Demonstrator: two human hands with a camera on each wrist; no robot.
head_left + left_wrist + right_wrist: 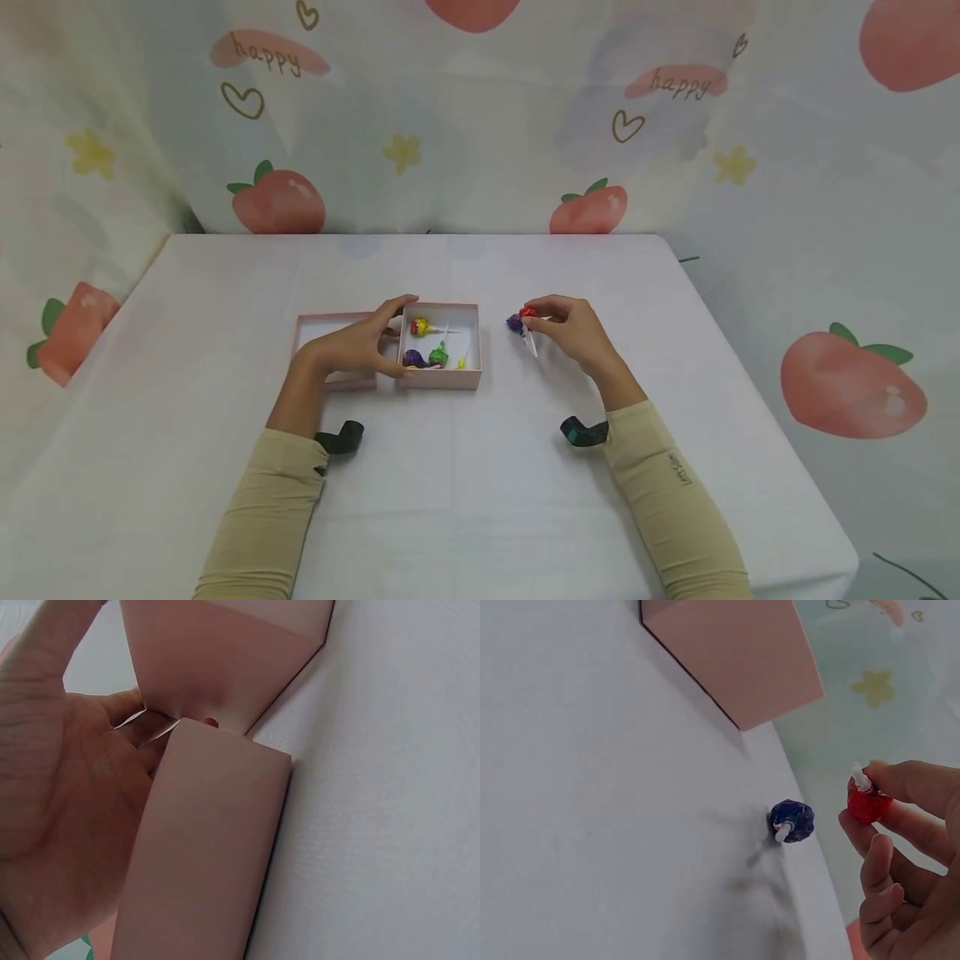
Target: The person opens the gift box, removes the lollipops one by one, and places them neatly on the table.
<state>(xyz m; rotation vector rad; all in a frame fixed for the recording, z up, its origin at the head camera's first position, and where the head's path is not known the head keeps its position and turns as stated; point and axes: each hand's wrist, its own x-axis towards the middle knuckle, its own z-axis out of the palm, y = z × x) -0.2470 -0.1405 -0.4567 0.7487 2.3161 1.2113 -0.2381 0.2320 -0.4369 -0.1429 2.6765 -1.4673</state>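
Note:
My left hand (354, 343) holds a small open pink box (438, 380) by its left side, thumb at the near corner and a finger at the far corner. Inside lie a red-and-yellow lollipop (420, 327), a green lollipop (438, 353) and a purple lollipop (415, 358), with white sticks showing. To the right of the box, my right hand (581, 332) pinches a red lollipop (867, 804) between thumb and fingers. Another dark purple lollipop (792, 820) lies on the table just left of those fingertips.
A second shallow pink box part (351, 385), likely the lid, sits under and beside my left hand, against the box's left. A white cloth covers the table (465, 500). Peach-printed curtains (480, 100) stand behind and along both sides.

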